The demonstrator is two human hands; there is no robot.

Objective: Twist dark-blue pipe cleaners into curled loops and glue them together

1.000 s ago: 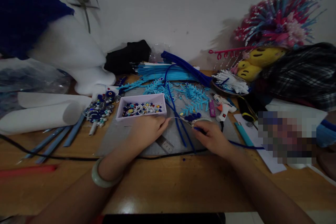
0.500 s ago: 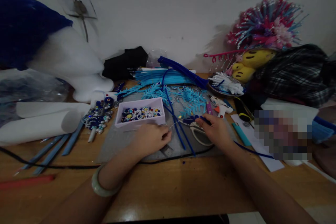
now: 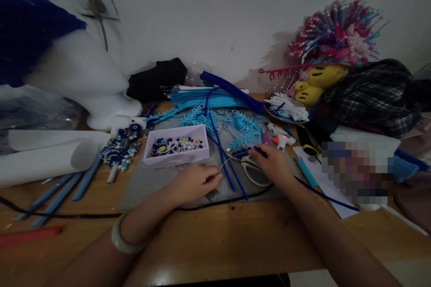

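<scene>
Wire (image 3: pixel 231 157) has bowed upward | our left fingers (image 3: pixel 215 172) pinch it; right fingers (image 3: pixel 255 153) grip blue piece (image 3: pixel 261 151) | spaced apart, likely for tension

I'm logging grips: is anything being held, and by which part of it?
A thin wire: the left hand pinches one end of its visible arc, the right hand the other. The right also holds something dark blue, gripped part unclear.

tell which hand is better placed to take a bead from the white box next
Left hand, probably: it is nearer the white box than the right hand, though it seems to pinch a thin strand.
</scene>
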